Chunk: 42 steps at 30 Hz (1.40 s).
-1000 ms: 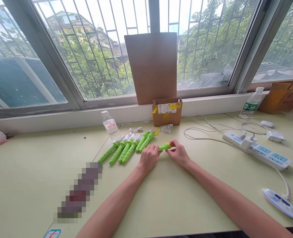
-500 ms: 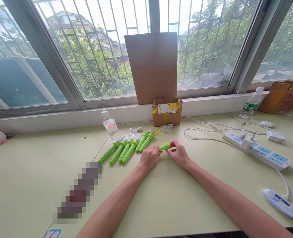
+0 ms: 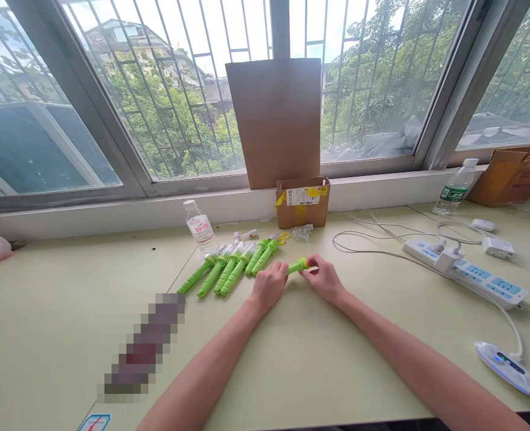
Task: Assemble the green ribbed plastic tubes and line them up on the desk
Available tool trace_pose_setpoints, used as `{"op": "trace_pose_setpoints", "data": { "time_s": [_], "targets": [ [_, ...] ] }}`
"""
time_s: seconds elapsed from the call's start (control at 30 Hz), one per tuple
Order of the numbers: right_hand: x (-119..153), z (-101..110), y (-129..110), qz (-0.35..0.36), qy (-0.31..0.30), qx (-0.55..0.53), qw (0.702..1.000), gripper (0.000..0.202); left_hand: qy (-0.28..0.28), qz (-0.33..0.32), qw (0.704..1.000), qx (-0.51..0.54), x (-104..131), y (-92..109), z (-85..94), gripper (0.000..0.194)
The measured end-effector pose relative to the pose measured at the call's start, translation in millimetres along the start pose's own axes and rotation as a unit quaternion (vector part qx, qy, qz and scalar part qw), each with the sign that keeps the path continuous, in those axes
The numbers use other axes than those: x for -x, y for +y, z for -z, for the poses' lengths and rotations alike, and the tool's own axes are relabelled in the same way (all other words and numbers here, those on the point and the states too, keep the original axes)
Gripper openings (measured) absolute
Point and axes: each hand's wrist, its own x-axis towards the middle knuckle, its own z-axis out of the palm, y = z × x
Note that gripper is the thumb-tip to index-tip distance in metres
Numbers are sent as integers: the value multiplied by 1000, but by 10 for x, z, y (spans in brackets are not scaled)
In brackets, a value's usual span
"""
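Observation:
Between my two hands is a green spiral-ridged handle (image 3: 297, 266) with a yellow ring at its right end. My left hand (image 3: 270, 281) is closed around its left part and hides it. The fingertips of my right hand (image 3: 323, 278) pinch the yellow-ringed end; whatever sits inside that pinch is hidden. Left of my hands, several similar green handles (image 3: 235, 274) lie side by side, some with clear tubes on their far ends. Loose yellow rings (image 3: 283, 237) and clear plastic pieces (image 3: 301, 232) lie beyond my hands, along with small white-tipped parts (image 3: 249, 233).
A water bottle (image 3: 200, 230) stands behind the handles. A small cardboard box (image 3: 305, 209) sits at the sill, a brown board (image 3: 276, 126) upright behind it. To the right are a power strip (image 3: 465, 272), cables, a white oval device (image 3: 511, 369) and another bottle (image 3: 456, 188).
Almost nothing differs. My left hand has shifted very slightly on the green handle; both hands keep their hold.

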Motion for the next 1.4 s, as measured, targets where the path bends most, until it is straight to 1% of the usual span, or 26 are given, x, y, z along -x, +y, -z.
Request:
{"op": "trace_pose_setpoints", "data": {
  "time_s": [0.07, 0.17, 0.27, 0.4, 0.6, 0.87, 1.03, 1.2, 1.33, 1.4],
  "targets": [
    [0, 0, -6, 1, 4, 0, 1000, 26, 34, -13, 999, -10, 3, 0, -15, 13],
    [0, 1, -18, 3, 10, -2, 1000, 27, 65, -25, 997, -26, 2, 4, -18, 18],
    [1, 4, -25, 2, 11, -5, 1000, 25, 78, -25, 996, -35, -3, 11, -14, 22],
    [0, 8, -32, -3, 3, -8, 1000, 25, 80, -18, 996, -28, -6, 18, -17, 21],
    [-10, 14, -63, -6, 5, -17, 1000, 27, 64, -21, 998, -7, -2, 23, -19, 21],
    [-13, 22, -78, -8, 9, -18, 1000, 26, 53, -18, 998, -7, -2, 23, -39, 26],
    [-22, 22, -60, -11, 8, -11, 1000, 27, 13, -5, 1000, 15, -1, 33, -46, 27],
    [-19, 20, -52, -10, 9, -7, 1000, 29, -29, 6, 999, 45, -11, 37, -9, 22],
    [-13, 19, -44, -15, 9, -5, 1000, 32, -41, 8, 998, 56, -12, 25, 3, 20],
    [-11, 18, -40, -16, 10, -7, 1000, 33, -32, 5, 998, 48, -8, 20, -3, 17]
  ]
}}
